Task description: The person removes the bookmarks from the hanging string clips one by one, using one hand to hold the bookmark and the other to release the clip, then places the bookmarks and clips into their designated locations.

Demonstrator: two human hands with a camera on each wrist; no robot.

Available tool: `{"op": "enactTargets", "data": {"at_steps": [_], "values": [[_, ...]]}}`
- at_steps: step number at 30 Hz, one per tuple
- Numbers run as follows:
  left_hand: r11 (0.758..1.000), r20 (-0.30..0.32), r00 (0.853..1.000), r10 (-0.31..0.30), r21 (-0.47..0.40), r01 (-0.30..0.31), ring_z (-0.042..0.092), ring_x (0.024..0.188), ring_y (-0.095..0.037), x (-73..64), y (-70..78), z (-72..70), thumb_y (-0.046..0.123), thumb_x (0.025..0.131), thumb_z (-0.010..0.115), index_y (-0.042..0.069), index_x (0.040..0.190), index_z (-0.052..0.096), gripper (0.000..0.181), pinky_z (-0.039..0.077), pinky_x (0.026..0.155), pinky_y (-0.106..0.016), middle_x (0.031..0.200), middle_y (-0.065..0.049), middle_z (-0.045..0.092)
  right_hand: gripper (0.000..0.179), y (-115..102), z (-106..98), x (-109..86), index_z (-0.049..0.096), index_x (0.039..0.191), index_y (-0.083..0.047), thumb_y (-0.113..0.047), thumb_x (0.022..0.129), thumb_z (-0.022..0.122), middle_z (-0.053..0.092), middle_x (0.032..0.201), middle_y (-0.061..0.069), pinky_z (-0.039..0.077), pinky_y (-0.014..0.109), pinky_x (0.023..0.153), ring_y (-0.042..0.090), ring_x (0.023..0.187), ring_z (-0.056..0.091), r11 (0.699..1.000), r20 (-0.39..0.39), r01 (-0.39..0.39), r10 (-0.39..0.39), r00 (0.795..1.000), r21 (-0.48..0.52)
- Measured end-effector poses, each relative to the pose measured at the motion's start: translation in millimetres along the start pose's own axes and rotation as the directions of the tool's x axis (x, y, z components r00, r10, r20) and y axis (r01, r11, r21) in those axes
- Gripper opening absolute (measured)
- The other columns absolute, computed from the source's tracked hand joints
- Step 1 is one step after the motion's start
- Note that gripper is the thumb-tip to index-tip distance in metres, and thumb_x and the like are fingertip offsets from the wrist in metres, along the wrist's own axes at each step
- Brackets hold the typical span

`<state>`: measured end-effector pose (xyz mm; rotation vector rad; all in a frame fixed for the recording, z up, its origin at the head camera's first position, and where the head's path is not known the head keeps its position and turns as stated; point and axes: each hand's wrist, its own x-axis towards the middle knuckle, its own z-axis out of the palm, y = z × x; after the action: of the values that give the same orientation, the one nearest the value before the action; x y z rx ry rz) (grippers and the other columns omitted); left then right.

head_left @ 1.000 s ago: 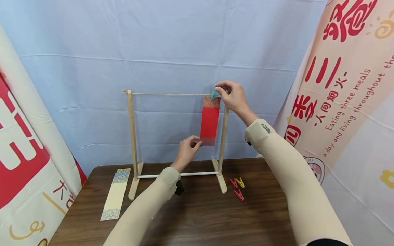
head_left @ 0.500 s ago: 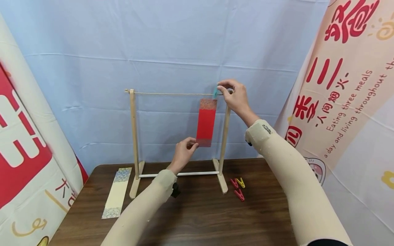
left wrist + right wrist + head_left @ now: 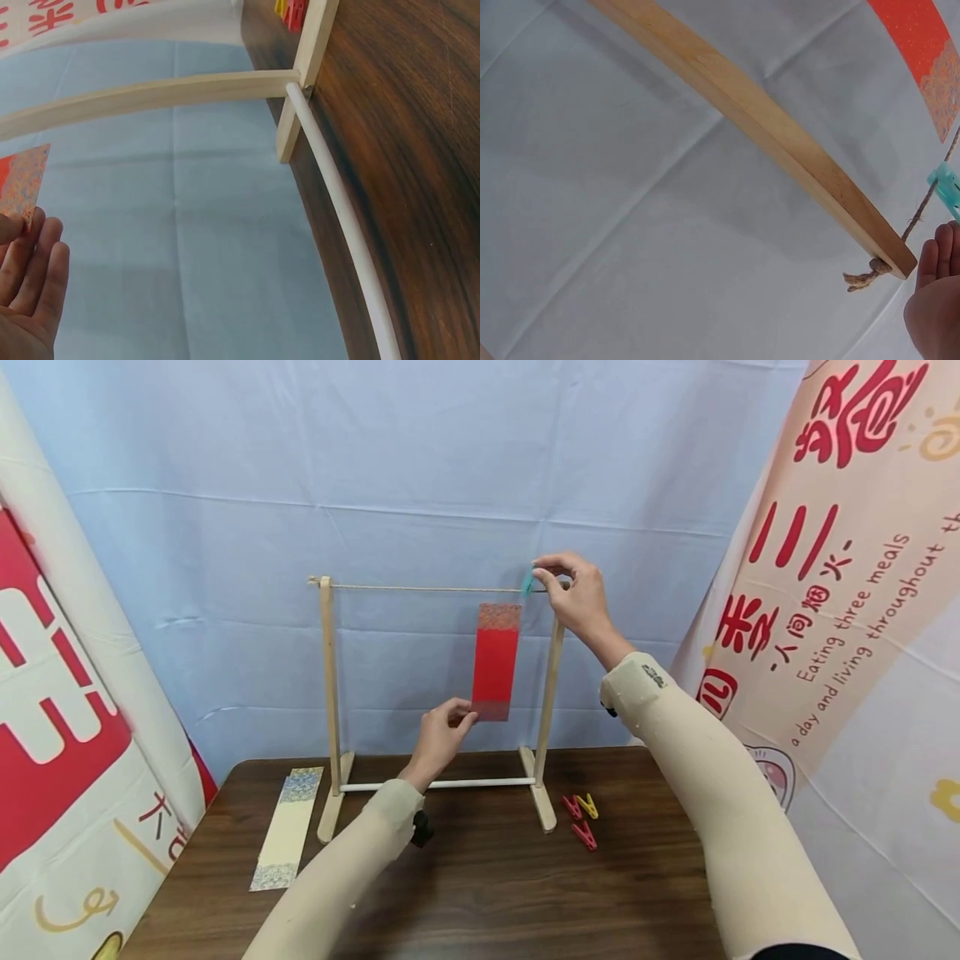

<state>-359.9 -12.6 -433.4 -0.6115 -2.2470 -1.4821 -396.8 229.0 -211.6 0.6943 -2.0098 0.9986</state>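
Observation:
A red paper strip (image 3: 495, 664) with patterned ends hangs upright in front of the rack, its top edge just below the string (image 3: 420, 588). My left hand (image 3: 442, 735) pinches its lower left corner between thumb and fingers; the left wrist view shows that patterned corner (image 3: 26, 180) in the grip. Up at the string's right end, my right hand (image 3: 577, 593) pinches a teal clothespin (image 3: 528, 582). In the right wrist view the clothespin (image 3: 946, 187) is at the string, apart from the red strip (image 3: 919, 45).
A wooden rack (image 3: 330, 693) with a white lower bar (image 3: 480, 783) stands on the brown table (image 3: 525, 885). Cream strips (image 3: 285, 831) with patterned ends lie at the left. Two pink clothespins (image 3: 584, 836) and a yellow clothespin (image 3: 587, 806) lie to the right.
The red strip has moved left and slightly down with my left hand, away from the teal clothespin that it touched earlier. My right hand has shifted slightly right with the clothespin.

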Motion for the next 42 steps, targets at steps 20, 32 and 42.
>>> {"op": "enactTargets", "data": {"at_steps": [20,32,42], "values": [[1.0,-0.045,0.999,0.002,0.002,-0.002,0.079,0.095,-0.021,-10.0,-10.3,-16.2,0.015,0.101,0.078,0.006,0.116,0.076,0.018,0.064,0.089,-0.042,0.104,-0.007,0.082,0.021,-5,-1,-4.0,0.077,0.12,0.001,-0.011,0.102,0.075,0.074,0.117,0.016,0.052,0.025,0.097,0.028,0.108,0.069,0.995,-0.055,0.078,-0.074,0.996,0.06],[1.0,-0.06,0.998,0.013,-0.007,-0.013,0.079,0.096,-0.022,-15.5,-10.0,-29.2,0.014,0.101,0.078,0.005,0.117,0.076,0.019,0.064,0.091,-0.044,0.105,-0.009,0.081,0.027,-36,-2,-21.0,0.067,0.125,0.019,0.009,0.099,0.07,0.065,0.114,0.034,0.054,0.041,0.104,0.043,0.106,0.064,0.976,-0.088,0.144,-0.131,0.988,0.163],[1.0,-0.091,0.996,0.019,0.027,-0.017,0.078,0.096,-0.024,-24.4,-10.0,-35.9,0.012,0.1,0.079,0.005,0.115,0.077,0.018,0.063,0.092,-0.046,0.104,-0.008,0.081,0.03,-43,3,-41.2,0.065,0.128,0.016,0.009,0.099,0.071,0.068,0.118,0.031,0.054,0.047,0.106,0.04,0.108,0.066,0.98,-0.031,0.096,-0.092,0.995,0.172]]}}
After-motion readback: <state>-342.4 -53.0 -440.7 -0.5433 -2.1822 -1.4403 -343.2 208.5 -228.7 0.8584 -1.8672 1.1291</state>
